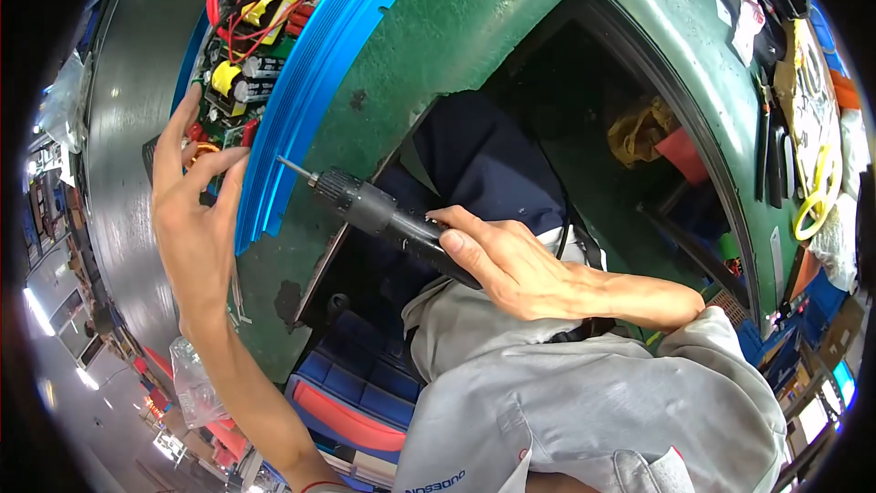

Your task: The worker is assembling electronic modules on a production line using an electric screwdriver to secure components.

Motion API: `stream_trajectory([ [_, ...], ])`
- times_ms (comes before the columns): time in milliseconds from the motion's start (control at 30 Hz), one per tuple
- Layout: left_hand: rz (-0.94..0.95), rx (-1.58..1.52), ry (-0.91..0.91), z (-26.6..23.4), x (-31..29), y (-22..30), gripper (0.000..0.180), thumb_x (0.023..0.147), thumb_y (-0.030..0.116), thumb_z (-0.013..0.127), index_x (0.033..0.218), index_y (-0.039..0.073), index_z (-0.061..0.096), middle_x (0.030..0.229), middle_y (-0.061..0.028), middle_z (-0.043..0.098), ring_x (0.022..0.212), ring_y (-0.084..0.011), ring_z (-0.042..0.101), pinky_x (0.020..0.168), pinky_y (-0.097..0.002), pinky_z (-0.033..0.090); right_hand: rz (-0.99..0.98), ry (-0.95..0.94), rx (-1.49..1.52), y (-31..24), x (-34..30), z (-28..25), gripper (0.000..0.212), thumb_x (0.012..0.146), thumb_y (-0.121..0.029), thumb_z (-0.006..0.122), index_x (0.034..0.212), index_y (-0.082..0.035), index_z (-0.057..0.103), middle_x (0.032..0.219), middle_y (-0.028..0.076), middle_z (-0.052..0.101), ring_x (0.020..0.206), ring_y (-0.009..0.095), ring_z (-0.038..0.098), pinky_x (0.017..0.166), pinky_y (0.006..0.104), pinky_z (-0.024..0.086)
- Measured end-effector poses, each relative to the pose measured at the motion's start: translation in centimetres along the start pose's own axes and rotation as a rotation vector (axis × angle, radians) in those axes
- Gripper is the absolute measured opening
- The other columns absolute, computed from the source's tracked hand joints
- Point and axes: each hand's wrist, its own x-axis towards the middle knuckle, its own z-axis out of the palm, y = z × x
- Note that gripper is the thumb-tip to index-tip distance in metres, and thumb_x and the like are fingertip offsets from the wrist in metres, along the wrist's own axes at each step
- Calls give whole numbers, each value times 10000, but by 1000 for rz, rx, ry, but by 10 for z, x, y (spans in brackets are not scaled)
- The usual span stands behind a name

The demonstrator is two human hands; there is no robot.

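Note:
My right hand (511,260) is wrapped round a black electric screwdriver (370,210). Its thin metal bit points up-left, close to the outer wall of a blue ribbed metal housing (315,82). Inside the housing lies a circuit board (228,110) with yellow-wrapped coils, black capacitors and red wires. At the housing's near end, my left hand (196,210) has its thumb and index finger at the wall's edge, gripping it. Another finger of that hand stretches along the board's left side. Whether a screw sits at the bit's tip is too small to tell.
The housing stands on a green worktop (438,18) with a worn edge. Yellow-handled scissors (817,192) and black tools lie on the right. A blue and red seat (356,393) is below, beside my legs. A clear plastic bag (193,383) hangs at lower left.

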Motion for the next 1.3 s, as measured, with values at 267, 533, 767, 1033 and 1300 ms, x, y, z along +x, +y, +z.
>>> stream_trajectory([
  [267,-9,-48,-20,2,-1,-6,99,873,29,745,963,-1,772,1467,-148,564,1334,-316,544,1093,-404,434,17,-10,2,-1,4,-1,513,1119,-383,326,1357,37,499,661,178,539,591,296,565,606,419,429],
  [533,-11,-156,-12,-2,1,-7,94,896,39,717,977,-4,738,1453,-150,575,1339,-305,549,1111,-407,411,370,-285,721,2,15,-6,735,1080,-612,254,1353,-11,578,736,64,632,617,151,575,610,293,473],
  [767,-10,-220,3,2,-6,-13,121,840,22,725,958,17,748,1435,-168,582,1332,-339,543,1154,-439,356,348,-507,1185,15,22,-3,826,1065,-617,194,1337,87,528,611,136,606,514,230,524,562,339,423],
  [1033,22,-181,-132,-13,-27,4,346,860,-105,533,1170,-52,675,1562,-189,436,1436,-389,408,1239,-502,242,401,-382,856,0,16,-7,952,1017,-724,167,1324,93,547,665,115,607,581,204,551,572,325,442],
  [1300,-56,-187,77,6,-35,5,292,854,49,706,1127,-43,662,1468,-154,532,1336,-297,536,1211,-490,310,499,-333,653,-15,17,-13,1018,970,-800,177,1384,68,513,774,118,643,676,193,616,631,314,493],
])
